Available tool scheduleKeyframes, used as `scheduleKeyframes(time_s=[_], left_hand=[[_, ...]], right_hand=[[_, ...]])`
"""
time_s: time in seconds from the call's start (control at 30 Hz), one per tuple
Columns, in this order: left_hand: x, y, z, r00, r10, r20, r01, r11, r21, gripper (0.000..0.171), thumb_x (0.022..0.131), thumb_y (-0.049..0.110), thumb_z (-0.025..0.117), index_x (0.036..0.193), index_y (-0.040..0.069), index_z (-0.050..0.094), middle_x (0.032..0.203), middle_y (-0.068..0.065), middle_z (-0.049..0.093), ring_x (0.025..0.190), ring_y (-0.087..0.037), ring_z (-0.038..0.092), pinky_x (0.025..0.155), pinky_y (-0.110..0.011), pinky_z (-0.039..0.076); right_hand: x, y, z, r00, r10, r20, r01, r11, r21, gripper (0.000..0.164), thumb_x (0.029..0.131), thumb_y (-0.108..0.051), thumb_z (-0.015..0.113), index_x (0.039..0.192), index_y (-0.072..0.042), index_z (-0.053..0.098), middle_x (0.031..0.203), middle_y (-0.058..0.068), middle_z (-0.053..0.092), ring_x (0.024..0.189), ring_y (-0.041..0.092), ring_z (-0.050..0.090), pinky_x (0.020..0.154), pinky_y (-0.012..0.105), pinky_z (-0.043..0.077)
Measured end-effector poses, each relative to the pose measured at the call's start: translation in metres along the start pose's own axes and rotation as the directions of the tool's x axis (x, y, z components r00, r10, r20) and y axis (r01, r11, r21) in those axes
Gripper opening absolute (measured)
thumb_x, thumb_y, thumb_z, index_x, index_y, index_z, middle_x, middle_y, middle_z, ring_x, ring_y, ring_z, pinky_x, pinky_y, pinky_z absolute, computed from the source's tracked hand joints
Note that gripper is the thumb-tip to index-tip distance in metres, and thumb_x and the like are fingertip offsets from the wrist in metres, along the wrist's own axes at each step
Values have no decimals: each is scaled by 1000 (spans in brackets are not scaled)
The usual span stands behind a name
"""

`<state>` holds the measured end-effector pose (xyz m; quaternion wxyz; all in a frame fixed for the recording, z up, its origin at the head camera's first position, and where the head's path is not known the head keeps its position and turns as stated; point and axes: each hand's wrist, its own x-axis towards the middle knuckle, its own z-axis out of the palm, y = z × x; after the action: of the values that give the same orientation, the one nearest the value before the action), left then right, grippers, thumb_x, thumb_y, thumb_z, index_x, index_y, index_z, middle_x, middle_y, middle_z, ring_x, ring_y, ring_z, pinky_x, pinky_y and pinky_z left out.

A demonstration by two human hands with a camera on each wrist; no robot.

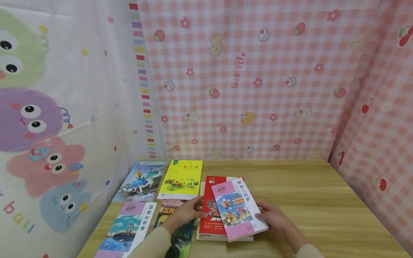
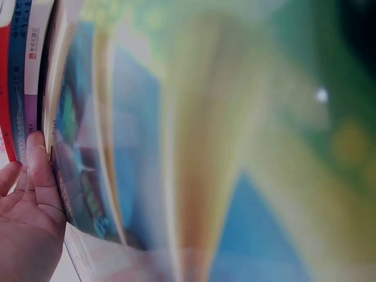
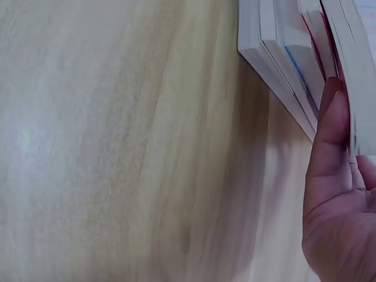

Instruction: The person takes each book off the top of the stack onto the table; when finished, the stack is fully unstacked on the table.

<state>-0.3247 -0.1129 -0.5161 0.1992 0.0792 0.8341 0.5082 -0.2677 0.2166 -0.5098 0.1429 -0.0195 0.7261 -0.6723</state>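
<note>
The right hand [image 1: 274,219] pinched the right side of a pink-and-white book [image 1: 237,210], which sat askew over a red book [image 1: 210,195] atop a stack [image 3: 275,50] midway between the left and right edges of the table [image 1: 322,208]. Apart from it, the left hand [image 1: 186,213] laid its fingers against the stack's left side; a yellow book [image 1: 180,177] lay along the table's far edge.

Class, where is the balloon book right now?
In the head view, the balloon book is low and right of centre, slanted over the red book, its right edge gripped by the right hand.
</note>
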Motion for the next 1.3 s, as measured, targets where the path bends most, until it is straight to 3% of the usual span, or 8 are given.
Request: scheduleKeyframes(time_s=[0.13,0.23,0.53,0.73,0.83,0.97,1.3], left_hand=[[0,-2,0,1000,3,15,-3,1000,-9,74,84,13,80,148,8,44,122,-8,57,103,-24,54,92,-48,48],[-1,-2,0,1000,8,18,-8,1000,-8,74,84,12,80,149,7,44,122,-9,57,104,-25,55,92,-48,49],[-5,-2,0,1000,17,19,-17,999,-27,72,85,12,79,148,8,45,120,-7,58,102,-24,53,92,-47,47],[-4,-2,-1,1000,11,19,-10,1000,-19,72,85,11,79,148,8,45,120,-7,58,102,-24,53,93,-49,47],[-3,-1,-1,1000,-2,10,2,1000,-10,72,84,13,80,148,10,45,121,-6,58,103,-24,53,94,-50,46],[-3,-1,-1,1000,-6,8,6,1000,-4,73,84,14,80,148,11,46,121,-7,57,103,-25,54,95,-50,46],[-3,-1,-3,1000,-6,15,6,1000,-9,74,85,13,79,150,10,43,128,-8,55,105,-25,53,93,-49,48]], right_hand=[[0,2,-11,999,-30,33,29,999,42,65,95,0,54,147,19,19,113,18,64,85,24,68,75,37,57],[0,-1,-20,1000,-19,15,18,997,69,66,97,-3,53,148,17,18,113,14,64,86,22,68,75,36,57],[8,-25,-55,990,-30,-141,42,996,84,62,102,-7,48,154,7,16,113,5,64,85,13,67,72,31,56],[15,-34,-81,971,-11,-241,28,997,66,65,103,-8,49,155,7,14,123,11,59,82,6,65,71,28,55],[19,-33,-94,962,2,-274,16,998,63,65,102,-7,49,155,6,13,131,21,54,80,4,65,71,26,55],[24,-29,-107,956,24,-291,-1,997,79,66,103,-6,48,155,6,10,143,32,40,80,4,64,72,26,55],[48,-15,-116,961,48,-273,-39,999,38,64,102,-8,48,155,6,13,122,19,58,81,9,64,72,29,55]])
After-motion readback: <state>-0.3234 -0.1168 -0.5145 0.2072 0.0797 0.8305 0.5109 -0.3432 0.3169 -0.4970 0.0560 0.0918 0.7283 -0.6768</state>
